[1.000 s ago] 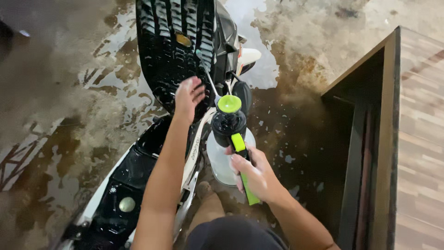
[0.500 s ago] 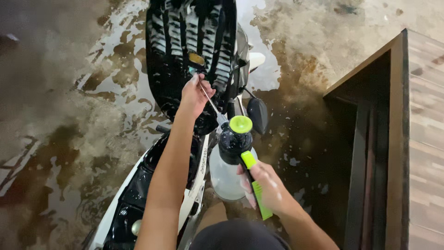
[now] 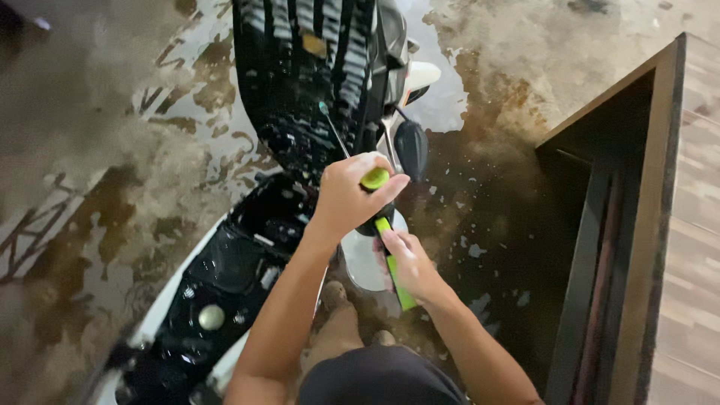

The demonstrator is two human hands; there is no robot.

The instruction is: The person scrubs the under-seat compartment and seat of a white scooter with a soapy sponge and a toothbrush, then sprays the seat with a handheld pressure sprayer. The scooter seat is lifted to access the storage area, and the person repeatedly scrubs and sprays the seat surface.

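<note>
My right hand (image 3: pixel 406 264) grips the lime-green handle of a pump sprayer bottle (image 3: pixel 367 259), whose translucent white tank shows below my hands. My left hand (image 3: pixel 352 191) is closed over the sprayer's black head and lime-green top knob (image 3: pixel 374 178). A thin metal spray wand (image 3: pixel 334 133) sticks up from under the left hand toward the scooter. The sprayer is held above a wet black and white scooter (image 3: pixel 300 97), whose raised ribbed seat underside is at the top and whose open storage bin (image 3: pixel 225 270) lies lower left.
The concrete floor (image 3: pixel 97 150) is wet, with foam patches and puddles. A scooter mirror (image 3: pixel 412 148) stands just right of my hands. A dark wooden frame (image 3: pixel 600 225) and plank wall run along the right. My feet (image 3: pixel 352 322) stand beside the scooter.
My left hand has come back from the scooter's seat underside onto the top of the sprayer, covering its green knob. The view has shifted slightly.
</note>
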